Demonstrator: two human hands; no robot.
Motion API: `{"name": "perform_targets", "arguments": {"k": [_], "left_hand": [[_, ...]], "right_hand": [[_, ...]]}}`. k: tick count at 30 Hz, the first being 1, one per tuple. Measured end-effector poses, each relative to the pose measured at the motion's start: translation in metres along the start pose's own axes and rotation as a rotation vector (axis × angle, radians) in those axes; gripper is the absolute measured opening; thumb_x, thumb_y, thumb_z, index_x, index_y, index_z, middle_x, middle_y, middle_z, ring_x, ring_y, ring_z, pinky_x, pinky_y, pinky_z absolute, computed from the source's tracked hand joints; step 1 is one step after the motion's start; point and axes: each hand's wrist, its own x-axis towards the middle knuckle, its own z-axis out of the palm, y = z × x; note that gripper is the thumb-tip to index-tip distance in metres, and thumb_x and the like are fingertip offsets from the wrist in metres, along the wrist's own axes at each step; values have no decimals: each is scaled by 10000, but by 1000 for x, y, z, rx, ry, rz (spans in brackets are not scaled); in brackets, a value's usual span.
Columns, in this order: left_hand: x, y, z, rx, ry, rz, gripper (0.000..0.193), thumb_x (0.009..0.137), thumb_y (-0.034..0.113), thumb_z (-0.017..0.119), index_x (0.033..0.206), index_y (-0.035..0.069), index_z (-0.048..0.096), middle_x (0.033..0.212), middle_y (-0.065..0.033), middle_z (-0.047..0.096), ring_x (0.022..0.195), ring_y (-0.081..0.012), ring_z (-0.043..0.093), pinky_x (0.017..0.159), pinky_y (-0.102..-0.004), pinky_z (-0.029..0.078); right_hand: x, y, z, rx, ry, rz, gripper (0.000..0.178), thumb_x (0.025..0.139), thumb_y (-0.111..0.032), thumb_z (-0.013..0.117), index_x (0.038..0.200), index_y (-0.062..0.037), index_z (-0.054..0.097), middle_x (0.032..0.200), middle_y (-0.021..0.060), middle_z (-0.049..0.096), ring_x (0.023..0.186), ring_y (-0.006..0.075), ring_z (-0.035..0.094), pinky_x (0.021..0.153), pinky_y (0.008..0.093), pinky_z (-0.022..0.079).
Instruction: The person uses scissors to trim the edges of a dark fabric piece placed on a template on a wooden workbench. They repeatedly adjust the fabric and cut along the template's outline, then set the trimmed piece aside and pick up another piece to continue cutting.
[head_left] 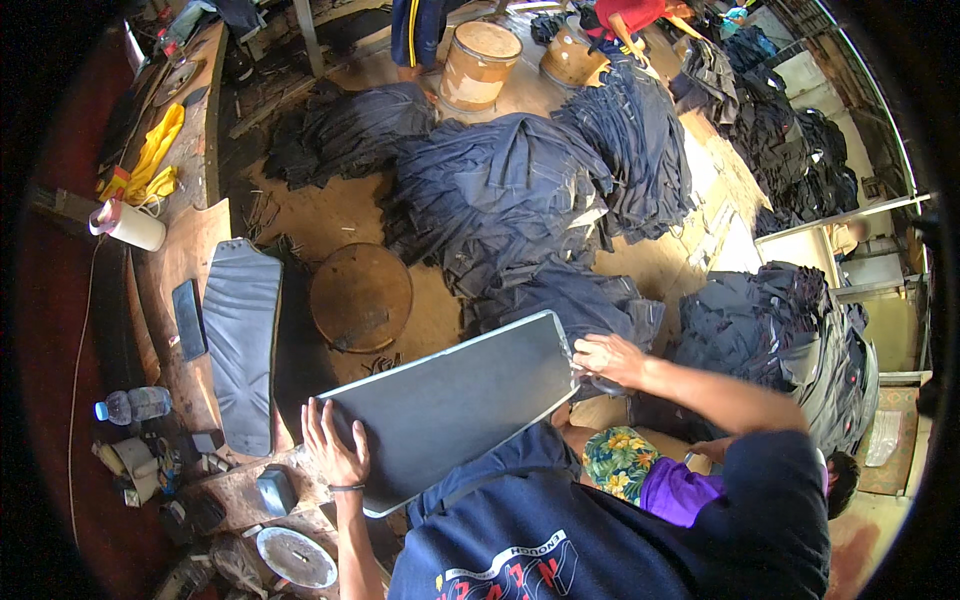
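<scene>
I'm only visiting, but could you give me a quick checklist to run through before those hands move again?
1. Left hand on the dark board: ok, at its left end, fingers spread.
2. Right hand at the board: ok, at the right edge, fingers bent.
3. Firmness of the right hand's grip: cannot tell.
4. Support under the board: cannot tell, its underside is hidden.
5. Bench free of loose things: not ok, a phone lies beside a dark ridged panel.
6. Room on the right: not ok, I'd say; a person in a purple top is close by.
</scene>
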Motion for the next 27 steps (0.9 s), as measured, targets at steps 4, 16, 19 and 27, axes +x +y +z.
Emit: {"name": "perform_targets", "arguments": {"k": [4,16,19,27], "left_hand": [[0,0,-1,0,15,21,571,948,279,665,1451,39,537,1587,-219,434,1496,-440,356,1229,-568,284],[0,1,-3,-5,-4,8,578,956,283,655,1459,30,527,1590,-228,427,1498,-440,351,1233,-571,273],[0,0,-2,1,-1,26,581,957,284,652,1462,25,524,1588,-231,426,1496,-444,352,1231,-573,272],[0,1,-3,3,-16,22,579,955,262,657,1463,22,519,1597,-229,414,1502,-442,340,1233,-571,270]], "right_hand": [[22,26,-38,-48,-246,-185,152,871,-187,691,939,-56,654,1015,88,589,1006,274,614,680,409,581],[3,-48,47,872,579,952,375,1024,-270,625,806,13,740,614,90,684,516,172,600,514,376,446],[6,-60,70,765,718,964,377,1026,-259,620,794,15,738,631,93,695,538,183,629,533,382,465],[14,-78,71,716,835,1003,399,1034,-278,625,771,2,733,651,123,693,564,228,647,553,404,467]]}}
